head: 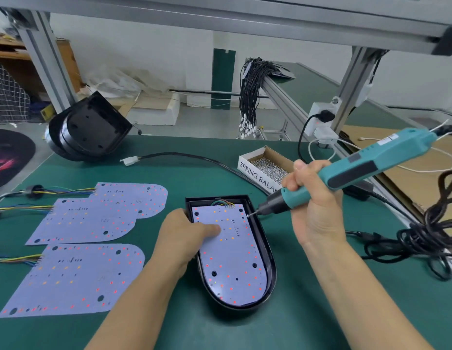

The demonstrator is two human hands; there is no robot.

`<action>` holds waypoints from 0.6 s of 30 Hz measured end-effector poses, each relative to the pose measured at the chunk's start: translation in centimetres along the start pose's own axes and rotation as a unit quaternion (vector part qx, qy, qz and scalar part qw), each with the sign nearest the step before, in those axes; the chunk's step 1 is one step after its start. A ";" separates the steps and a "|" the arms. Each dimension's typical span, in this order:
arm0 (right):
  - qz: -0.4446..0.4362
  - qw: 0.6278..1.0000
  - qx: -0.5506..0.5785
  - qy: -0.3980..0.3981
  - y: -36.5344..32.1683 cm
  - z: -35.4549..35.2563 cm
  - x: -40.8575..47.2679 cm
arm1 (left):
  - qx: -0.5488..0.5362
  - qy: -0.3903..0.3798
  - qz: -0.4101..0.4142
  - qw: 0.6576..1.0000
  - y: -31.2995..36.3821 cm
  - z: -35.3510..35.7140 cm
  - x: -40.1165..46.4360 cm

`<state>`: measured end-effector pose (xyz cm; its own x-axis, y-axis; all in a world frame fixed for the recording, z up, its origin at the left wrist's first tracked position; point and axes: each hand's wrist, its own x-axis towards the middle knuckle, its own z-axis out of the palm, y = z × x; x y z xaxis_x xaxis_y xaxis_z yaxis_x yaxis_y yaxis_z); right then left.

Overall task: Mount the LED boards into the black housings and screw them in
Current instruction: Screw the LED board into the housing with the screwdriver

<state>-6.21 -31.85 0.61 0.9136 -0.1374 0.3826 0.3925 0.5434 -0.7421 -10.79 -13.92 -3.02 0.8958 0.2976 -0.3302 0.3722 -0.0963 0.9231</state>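
A black housing (269, 251) lies on the green mat in front of me with a pale LED board (235, 269) seated inside it. My left hand (187, 233) grips the housing's left wall, its thumb pressing down on the board. My right hand (313, 198) grips a teal electric screwdriver (358, 168), tilted, with its bit tip at the board's upper right edge. Three loose LED boards (75, 276) with coloured wire tails lie to the left. More black housings (88, 127) are stacked at the mat's far left edge.
A cardboard box of screws (267, 165) stands just behind the housing. A black cable with a white plug (130, 160) runs across the mat. Coiled black cords (429, 231) lie at the right. Aluminium frame posts and a bundle of wire harnesses (250, 97) stand behind.
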 end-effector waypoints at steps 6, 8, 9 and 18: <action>0.007 1.000 -0.020 -0.013 0.7 -0.4 0.5 | 0.006 -0.012 0.027 1.000 -0.1 0.0 0.3; 0.011 1.000 -0.023 -0.017 1.0 -0.4 0.6 | 0.004 -0.014 0.031 0.999 -0.3 0.0 0.4; 0.014 1.000 -0.022 -0.016 1.1 -0.4 0.6 | 0.003 -0.014 0.032 0.999 -0.3 0.0 0.4; 0.033 0.999 -0.039 0.001 1.6 -0.2 1.1 | -0.005 -0.016 0.032 0.999 -0.5 0.0 0.6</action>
<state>-4.58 -31.35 -0.29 0.9378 -0.1047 0.3310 0.3387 0.4853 -0.8061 -10.45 -13.66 -3.65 0.9253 0.2607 -0.2755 0.3109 -0.1053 0.9446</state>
